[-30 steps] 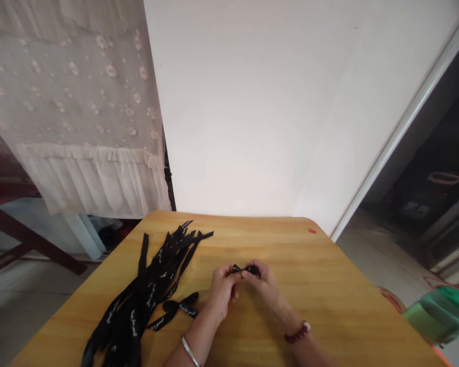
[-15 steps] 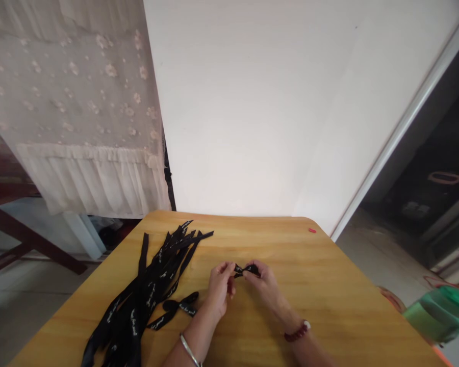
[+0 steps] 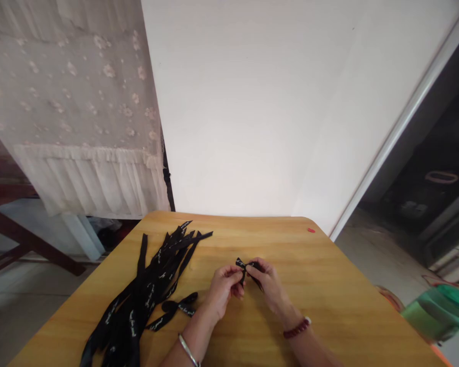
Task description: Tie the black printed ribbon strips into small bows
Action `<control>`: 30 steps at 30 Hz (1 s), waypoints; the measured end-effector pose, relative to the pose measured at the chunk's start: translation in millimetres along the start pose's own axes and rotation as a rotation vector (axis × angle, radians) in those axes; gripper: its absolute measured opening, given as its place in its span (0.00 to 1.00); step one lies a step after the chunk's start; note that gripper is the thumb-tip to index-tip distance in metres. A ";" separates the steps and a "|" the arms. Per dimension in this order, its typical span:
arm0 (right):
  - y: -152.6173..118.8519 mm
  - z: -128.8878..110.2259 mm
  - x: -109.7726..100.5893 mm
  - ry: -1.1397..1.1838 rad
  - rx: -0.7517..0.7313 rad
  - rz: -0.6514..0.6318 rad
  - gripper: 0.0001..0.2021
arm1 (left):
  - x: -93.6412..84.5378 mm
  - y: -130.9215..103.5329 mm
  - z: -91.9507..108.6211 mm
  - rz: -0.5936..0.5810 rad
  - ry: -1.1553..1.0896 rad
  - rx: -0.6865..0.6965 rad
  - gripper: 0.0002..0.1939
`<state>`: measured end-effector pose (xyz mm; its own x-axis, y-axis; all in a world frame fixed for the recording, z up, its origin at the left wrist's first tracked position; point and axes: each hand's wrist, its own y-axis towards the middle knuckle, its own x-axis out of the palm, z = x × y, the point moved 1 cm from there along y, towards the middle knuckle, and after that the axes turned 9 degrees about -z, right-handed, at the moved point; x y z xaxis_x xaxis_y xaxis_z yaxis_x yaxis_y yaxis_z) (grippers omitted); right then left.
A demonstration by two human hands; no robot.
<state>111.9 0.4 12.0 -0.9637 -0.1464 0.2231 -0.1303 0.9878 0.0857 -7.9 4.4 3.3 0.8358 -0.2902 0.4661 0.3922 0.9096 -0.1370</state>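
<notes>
A black ribbon bow (image 3: pixel 241 263) with white lettering is held up between my hands over the middle of the table. My left hand (image 3: pixel 225 286) pinches its left and lower part with thumb and fingers. On the other side, my right hand (image 3: pixel 268 279) is closed on the bow's centre and right loop, hiding much of it. A tied black ribbon bow (image 3: pixel 171 306) lies to the left of my left forearm. Beyond it spreads a pile of black printed ribbon strips (image 3: pixel 147 290).
The wooden table (image 3: pixel 309 306) meets a white wall (image 3: pixel 252 112). A small red object (image 3: pixel 311 230) rests near its far right corner. A green container (image 3: pixel 439 311) stands off the right edge. A floral curtain (image 3: pixel 80 102) hangs at left.
My left fingers have shifted right, closer to the bow's centre. The bow has turned; its left loop now points up, and a ribbon end hangs below. The pile has not moved.
</notes>
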 end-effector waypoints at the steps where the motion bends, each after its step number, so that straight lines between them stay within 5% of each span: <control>1: 0.4 -0.4 0.1 -0.018 -0.004 -0.007 0.08 | -0.9 -0.1 0.6 0.016 -0.005 -0.004 0.11; 5: 2.2 -0.8 -1.2 -0.150 -0.037 0.059 0.08 | -3.2 -1.0 5.0 0.134 -0.026 0.056 0.14; 12: 2.1 4.6 0.9 -0.149 -0.040 -0.010 0.09 | 0.8 -2.7 2.7 0.028 -0.172 0.001 0.10; 20: -1.3 0.0 -0.1 -0.129 0.038 0.123 0.16 | -2.2 -0.2 4.3 0.094 -0.200 0.060 0.09; 30: 3.4 6.0 1.5 -0.400 -0.097 0.040 0.08 | 0.4 -1.3 4.4 0.129 -0.129 0.033 0.09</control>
<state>108.6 3.9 6.8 -0.9846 -0.0563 -0.1654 -0.0863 0.9798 0.1802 -9.8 4.3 7.6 0.8212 -0.1321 0.5552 0.2704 0.9468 -0.1747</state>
